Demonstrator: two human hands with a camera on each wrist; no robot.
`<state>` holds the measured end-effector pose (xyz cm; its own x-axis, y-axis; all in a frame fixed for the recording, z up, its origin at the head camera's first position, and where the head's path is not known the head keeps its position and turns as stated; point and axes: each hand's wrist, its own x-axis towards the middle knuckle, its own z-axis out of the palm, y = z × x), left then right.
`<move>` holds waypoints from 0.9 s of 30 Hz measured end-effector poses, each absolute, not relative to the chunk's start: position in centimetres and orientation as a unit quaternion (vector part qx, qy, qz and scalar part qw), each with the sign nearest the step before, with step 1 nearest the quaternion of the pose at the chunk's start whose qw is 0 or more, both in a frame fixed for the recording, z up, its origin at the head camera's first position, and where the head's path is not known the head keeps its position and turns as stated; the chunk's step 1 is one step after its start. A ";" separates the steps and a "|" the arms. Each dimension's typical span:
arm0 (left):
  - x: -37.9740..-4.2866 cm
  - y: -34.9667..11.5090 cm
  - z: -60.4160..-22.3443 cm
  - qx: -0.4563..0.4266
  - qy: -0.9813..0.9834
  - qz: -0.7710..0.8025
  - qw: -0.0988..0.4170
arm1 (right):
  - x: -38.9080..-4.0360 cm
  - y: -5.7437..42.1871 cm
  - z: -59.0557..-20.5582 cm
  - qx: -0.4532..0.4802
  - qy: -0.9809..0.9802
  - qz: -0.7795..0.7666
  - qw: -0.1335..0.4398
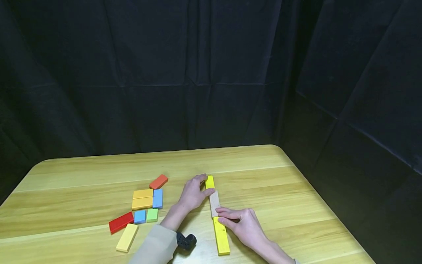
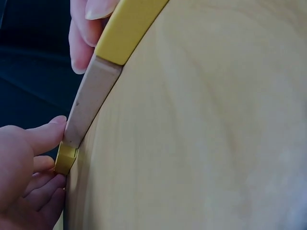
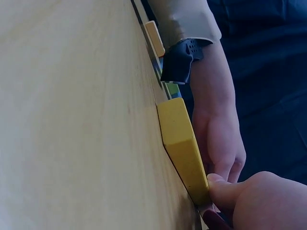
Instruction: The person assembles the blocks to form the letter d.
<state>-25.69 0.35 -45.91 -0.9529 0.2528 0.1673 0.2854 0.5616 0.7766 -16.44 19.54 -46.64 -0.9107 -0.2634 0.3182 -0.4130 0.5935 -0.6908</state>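
Note:
A straight row of blocks runs away from me: a far yellow block, a plain wooden block and a near yellow block. They lie end to end. My left hand is at the far end, index finger touching the far yellow block and thumb at its joint with the plain one. By the nearer joint, my right hand rests thumb and fingertips on the blocks. In the right wrist view the right thumb touches the near yellow block; the right fingertips are partly hidden there.
Left of my left arm lie an orange-red block, two orange blocks, a blue block, a small blue block, a green block, a red block and a pale yellow block. Black curtains surround the table.

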 end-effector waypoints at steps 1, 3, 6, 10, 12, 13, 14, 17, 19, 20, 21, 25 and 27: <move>-25.7 0.3 -45.9 -0.154 -0.883 -0.442 0.017 | -16.4 19.5 -46.7 0.192 -0.888 0.408 0.092; -25.6 0.2 -45.9 -0.157 -0.883 -0.441 0.012 | -16.4 19.5 -46.7 0.195 -0.888 0.406 0.094; -25.5 0.1 -45.8 -0.161 -0.883 -0.440 0.005 | -16.3 19.6 -46.7 0.197 -0.889 0.403 0.094; -25.5 0.2 -45.5 -0.163 -0.883 -0.440 -0.002 | -16.3 19.6 -46.6 0.200 -0.890 0.399 0.096; -25.5 0.3 -45.3 -0.163 -0.883 -0.439 -0.005 | -16.4 19.7 -46.6 0.204 -0.889 0.398 0.100; -25.5 0.4 -45.3 -0.162 -0.884 -0.439 -0.006 | -16.4 19.7 -46.6 0.207 -0.888 0.398 0.101; -25.5 0.4 -45.2 -0.164 -0.884 -0.437 -0.008 | -16.4 19.7 -46.6 0.209 -0.887 0.398 0.102; -25.5 0.4 -45.3 -0.167 -0.886 -0.432 -0.016 | -16.3 19.7 -46.6 0.214 -0.886 0.399 0.102; -25.5 0.2 -45.3 -0.174 -0.886 -0.428 -0.023 | -16.3 19.6 -46.6 0.213 -0.885 0.402 0.098; -25.5 0.1 -45.4 -0.180 -0.885 -0.428 -0.027 | -16.3 19.6 -46.7 0.212 -0.885 0.404 0.096; -25.4 -0.1 -45.4 -0.183 -0.884 -0.430 -0.032 | -16.2 19.5 -46.7 0.210 -0.885 0.406 0.093; -25.1 -0.8 -45.3 -0.186 -0.883 -0.429 -0.046 | -16.2 19.3 -46.6 0.203 -0.886 0.408 0.082; -25.0 -0.9 -45.2 -0.179 -0.884 -0.428 -0.052 | -16.3 19.3 -46.6 0.199 -0.888 0.407 0.081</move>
